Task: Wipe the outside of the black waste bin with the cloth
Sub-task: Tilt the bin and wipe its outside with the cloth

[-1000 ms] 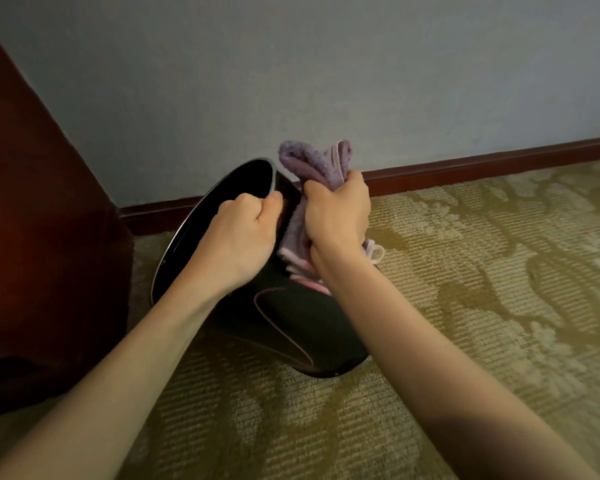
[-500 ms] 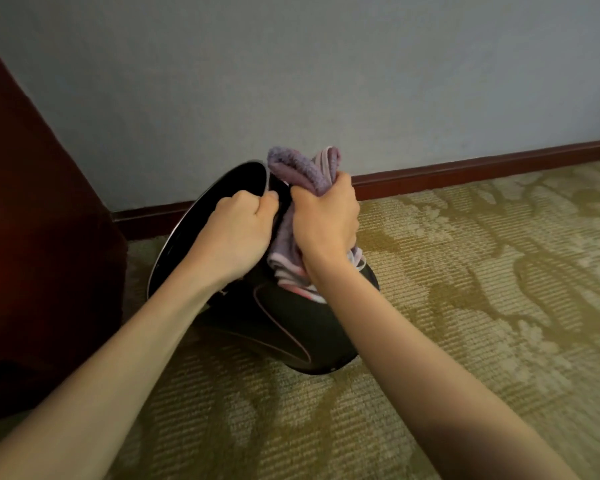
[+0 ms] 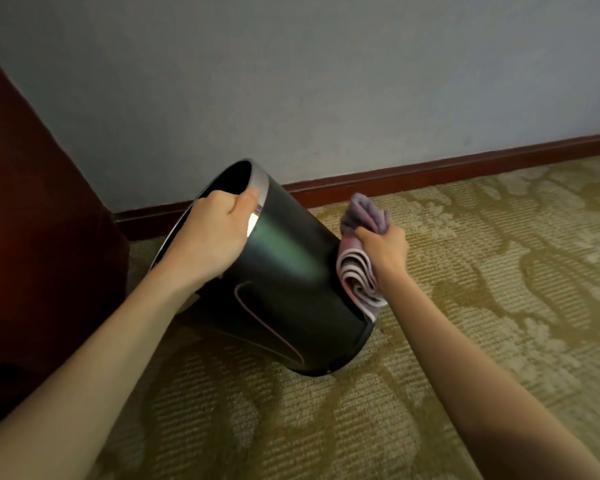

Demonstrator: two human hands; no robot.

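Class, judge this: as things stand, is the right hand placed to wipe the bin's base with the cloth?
Probably yes. The right hand already presses the cloth on the tilted bin, with bare wall below it.

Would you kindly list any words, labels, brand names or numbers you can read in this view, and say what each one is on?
None can be read.
Glossy black round waste bin: only a thin pink curved line, no lettering.
Bunched purple and pink cloth: stripes only.
Grey wall and patterned green carpet: no text.

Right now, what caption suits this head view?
Left hand tilts the black waste bin by its rim; right hand presses a cloth against its side.
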